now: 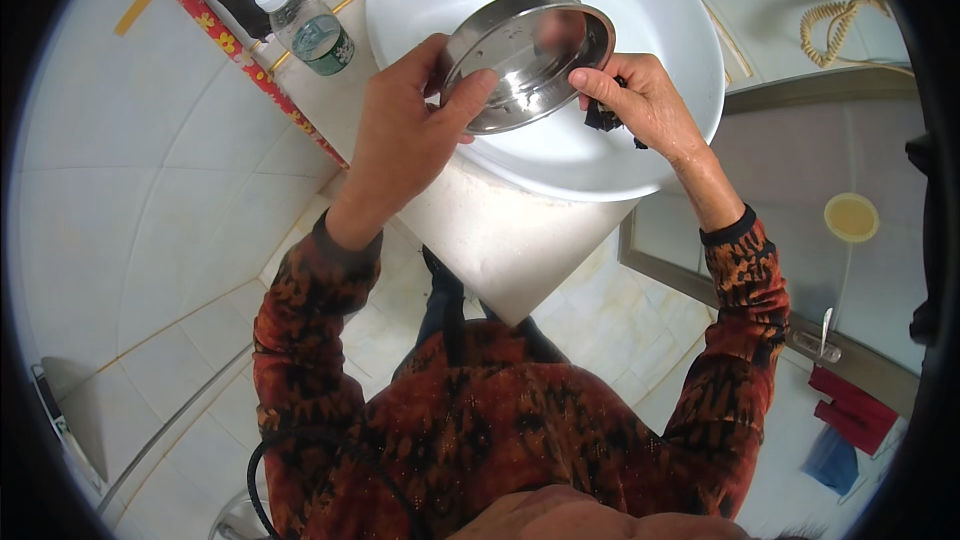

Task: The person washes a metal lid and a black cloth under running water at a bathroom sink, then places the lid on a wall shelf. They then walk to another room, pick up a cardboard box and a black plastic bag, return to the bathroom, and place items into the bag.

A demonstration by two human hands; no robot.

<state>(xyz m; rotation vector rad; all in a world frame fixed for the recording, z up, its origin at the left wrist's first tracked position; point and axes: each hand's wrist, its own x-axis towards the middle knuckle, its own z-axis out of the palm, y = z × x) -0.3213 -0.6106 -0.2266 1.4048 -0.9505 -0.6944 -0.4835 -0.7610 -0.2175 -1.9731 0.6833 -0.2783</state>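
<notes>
**Head view: steel plate held over a white basin**

Head camera, looking straight down, shows both hands closed on one round stainless-steel plate (528, 58). The fingers (478, 90) of the left hand (405, 135) curl over the plate's near left rim, thumb on the upper face and the rest wrapped behind, so the grip is clamped on the metal. The fingers (600, 85) of the right hand (645, 100) pinch the plate's right rim, and the same hand has a small dark cloth (603, 118) bunched under the palm; whether that cloth touches the plate cannot be told from this angle. The right hand looks wet.

The plate is tilted, its shiny concave face turned up toward the camera, and it hangs above the bowl of a white wash basin (680, 30), apart from the porcelain. The basin sits on a white pedestal (500, 240) that runs down toward the person's body.

Both forearms wear sleeves (735, 290) of a rust-and-black patterned fabric. Left of the basin, on a tiled ledge, a clear plastic bottle (310, 28) with a white-and-green cap stands near a red flowered strip (245, 60). A coiled cream cord (835, 25) lies at upper right, and a round yellow disc (851, 216) sits on the grey surface at right.
</notes>
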